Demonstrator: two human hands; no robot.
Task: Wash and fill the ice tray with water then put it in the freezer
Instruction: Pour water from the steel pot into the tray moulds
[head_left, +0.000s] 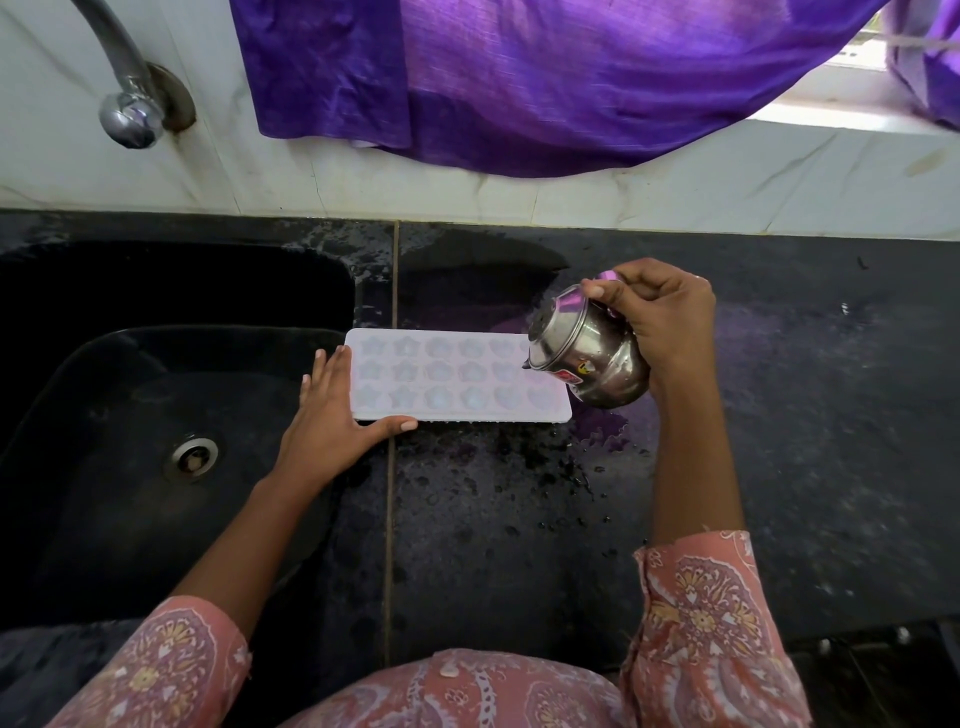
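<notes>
A pale ice tray (447, 379) with star and heart shaped cells lies flat on the black counter, just right of the sink. My left hand (332, 415) rests flat against the tray's left end, fingers spread, thumb along its front edge. My right hand (660, 317) grips a small round steel pot (587, 353), tilted with its mouth down to the left over the tray's right end. Several cells look wet or filled; I cannot see a water stream.
A black sink (156, 415) with a steel drain (193, 457) lies to the left, a chrome tap (130, 104) above it on the white tiled wall. Purple cloth (519, 88) hangs over the backsplash. The black counter (805, 415) is wet with droplets near the tray.
</notes>
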